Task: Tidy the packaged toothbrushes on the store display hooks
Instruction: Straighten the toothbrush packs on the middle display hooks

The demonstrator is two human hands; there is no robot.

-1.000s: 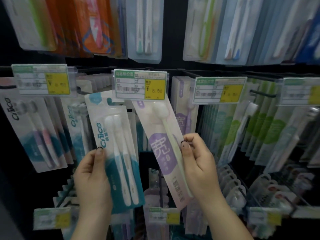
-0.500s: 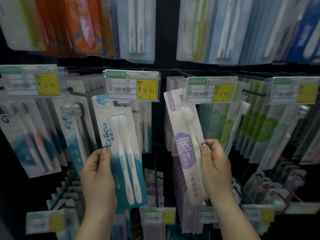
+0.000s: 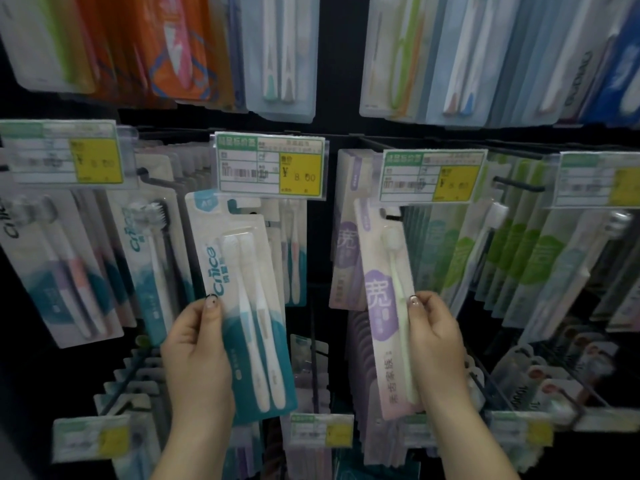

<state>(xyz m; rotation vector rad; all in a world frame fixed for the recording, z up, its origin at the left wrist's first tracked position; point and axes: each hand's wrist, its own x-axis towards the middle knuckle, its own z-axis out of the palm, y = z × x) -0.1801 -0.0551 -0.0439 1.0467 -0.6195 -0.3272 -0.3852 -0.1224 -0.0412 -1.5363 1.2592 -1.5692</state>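
My left hand [image 3: 199, 351] grips a teal-and-white twin toothbrush pack [image 3: 249, 299] by its left edge, thumb on the front. The pack's top reaches just under the middle price tag [image 3: 270, 166]. My right hand [image 3: 436, 344] grips a long lilac single toothbrush pack [image 3: 384, 306] by its right edge. That pack's top sits at the hook under the right-hand price tag [image 3: 433, 176], in front of another lilac pack [image 3: 346, 244] hanging there.
Rows of packaged toothbrushes hang on black hooks all around: teal packs [image 3: 149, 258] at left, green packs [image 3: 519, 258] at right, an upper row [image 3: 277, 53] above. Lower hooks with price tags [image 3: 320, 429] jut out beneath my hands.
My right hand has carried the lilac pack rightward from under the middle tag to the hook under the right-hand tag. My left hand has kept hold of the teal pack, shifting slightly right.
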